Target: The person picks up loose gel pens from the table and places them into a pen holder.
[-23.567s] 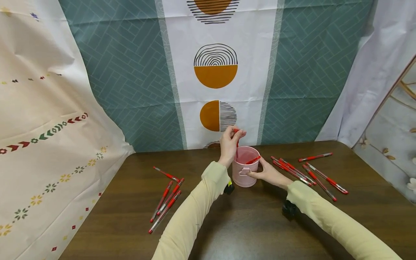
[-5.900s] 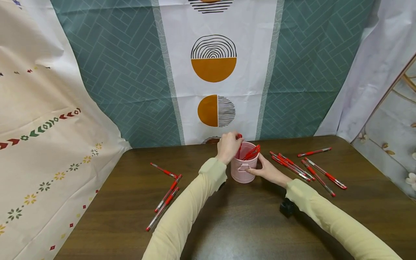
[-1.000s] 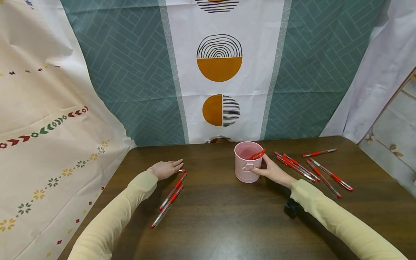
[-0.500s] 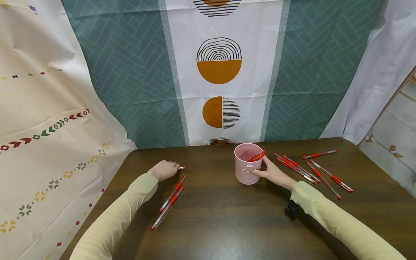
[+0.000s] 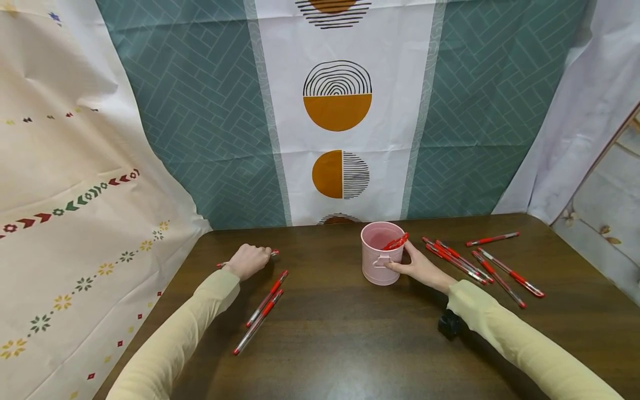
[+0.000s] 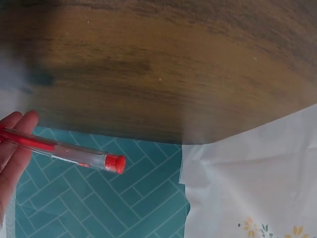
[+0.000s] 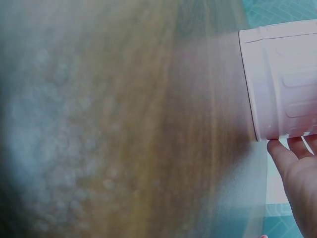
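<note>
My left hand [image 5: 248, 261] grips a red gel pen above the left side of the table; in the left wrist view the clear barrel of the pen [image 6: 74, 152] sticks out past the fingers [image 6: 20, 158]. A pink metal bucket [image 5: 381, 270] stands upright near the back middle, with several red pens [image 5: 396, 241] leaning on its right rim. My right hand [image 5: 425, 272] holds the bucket's right side, thumb by the small front handle. In the right wrist view, fingertips of the right hand [image 7: 297, 173] touch the bucket wall [image 7: 270, 84].
Two red pens lie on the left of the wooden table [image 5: 330, 344]: a farther pen [image 5: 267, 298] and a nearer pen [image 5: 257, 323]. Several more pens [image 5: 457, 261] lie right of the bucket. A patterned curtain [image 5: 337, 183] hangs behind the table edge.
My left hand has closed round the pen and lifted it slightly from the table. My right hand and the bucket stay put. Since the oldest frame, fewer pens lie on the left and more stand in the bucket.
</note>
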Demonstrator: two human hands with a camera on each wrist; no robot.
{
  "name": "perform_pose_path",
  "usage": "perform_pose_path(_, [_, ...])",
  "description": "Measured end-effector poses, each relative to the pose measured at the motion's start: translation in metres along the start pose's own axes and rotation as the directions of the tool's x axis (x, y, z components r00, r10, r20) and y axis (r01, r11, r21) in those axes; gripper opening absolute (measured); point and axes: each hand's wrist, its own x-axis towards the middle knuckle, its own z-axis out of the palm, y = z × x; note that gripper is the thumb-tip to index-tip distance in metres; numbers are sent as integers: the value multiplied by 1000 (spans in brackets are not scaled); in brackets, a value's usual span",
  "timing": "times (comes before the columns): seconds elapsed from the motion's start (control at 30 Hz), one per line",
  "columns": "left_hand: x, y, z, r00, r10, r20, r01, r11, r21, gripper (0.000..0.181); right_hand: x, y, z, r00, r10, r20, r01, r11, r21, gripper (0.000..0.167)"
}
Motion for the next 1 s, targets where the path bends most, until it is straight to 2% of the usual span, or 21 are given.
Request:
perform_pose_path(0.2, [-1, 3, 0, 999, -44, 15, 45, 998, -45, 19, -1, -3, 0, 1000, 3, 0, -3, 1000, -6, 72])
perform_pose_path(0.27, [-2, 3, 0, 998, -51, 21, 52, 997, -53, 20, 2, 6, 0, 1000, -2, -4, 2, 1000, -7, 72])
perform_pose_path(0.37, [-2, 2, 1, 998, -65, 22, 67, 996, -65, 19, 1, 6, 0, 1000, 0, -3, 0, 1000, -7, 72])
perform_pose_path(0.67, [-3, 2, 1, 996, -84, 11, 84, 994, -70, 21, 1, 5, 0, 1000, 11, -4, -11, 1000, -5, 75])
perform_pose_path(0.9, [-3, 2, -1, 993, -114, 33, 116, 990, -81, 25, 1, 7, 0, 1000, 8, -7, -8, 1000, -5, 75])
perform_pose_path(1.0, [-2, 2, -3, 991, -125, 42, 128, 988, -90, 24, 0, 0, 0, 1000, 12, -6, -12, 1000, 2, 74])
